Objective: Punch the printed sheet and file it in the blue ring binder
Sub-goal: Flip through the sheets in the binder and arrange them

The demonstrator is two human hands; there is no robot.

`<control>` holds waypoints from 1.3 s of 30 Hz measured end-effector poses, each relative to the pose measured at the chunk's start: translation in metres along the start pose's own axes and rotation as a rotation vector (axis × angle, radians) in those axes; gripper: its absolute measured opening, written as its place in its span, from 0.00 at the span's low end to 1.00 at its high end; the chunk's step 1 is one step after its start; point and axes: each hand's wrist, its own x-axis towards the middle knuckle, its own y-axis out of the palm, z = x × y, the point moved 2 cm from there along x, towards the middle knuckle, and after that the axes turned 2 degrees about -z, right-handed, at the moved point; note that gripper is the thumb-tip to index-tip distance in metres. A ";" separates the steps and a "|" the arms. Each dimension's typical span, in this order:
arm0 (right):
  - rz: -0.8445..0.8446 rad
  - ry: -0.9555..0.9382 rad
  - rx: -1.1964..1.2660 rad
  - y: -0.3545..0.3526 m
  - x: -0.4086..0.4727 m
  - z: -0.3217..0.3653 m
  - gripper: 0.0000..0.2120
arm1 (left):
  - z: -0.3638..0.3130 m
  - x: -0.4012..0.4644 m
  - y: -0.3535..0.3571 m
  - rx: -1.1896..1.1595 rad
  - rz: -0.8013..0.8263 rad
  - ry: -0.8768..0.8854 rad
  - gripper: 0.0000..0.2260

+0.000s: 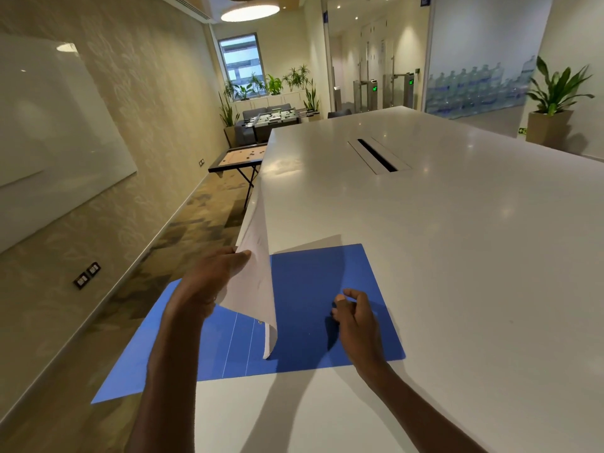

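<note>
Presently: left hand (209, 279) pinches printed sheet (255, 279) by its edge, sheet raised near upright over the spine | right hand (354, 317) loosely curled, grasping nothing, over right cover | blue ring binder (304, 308) lies spread flat on white table (441, 223), left cover overhanging the edge

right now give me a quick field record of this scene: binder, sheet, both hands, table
binder: blue ring binder lies open and flat, its left cover overhanging the table edge
sheet: printed sheet lifted nearly upright above the binder's spine, lower end down by the rings
left hand: left hand pinches the sheet's upper edge
right hand: right hand over the binder's right cover, fingers loosely curled, holding nothing visible
table: white table with a cable slot
</note>
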 end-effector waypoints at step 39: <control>-0.082 0.036 0.102 -0.010 -0.006 0.018 0.10 | 0.051 -0.004 0.126 0.371 0.320 0.065 0.28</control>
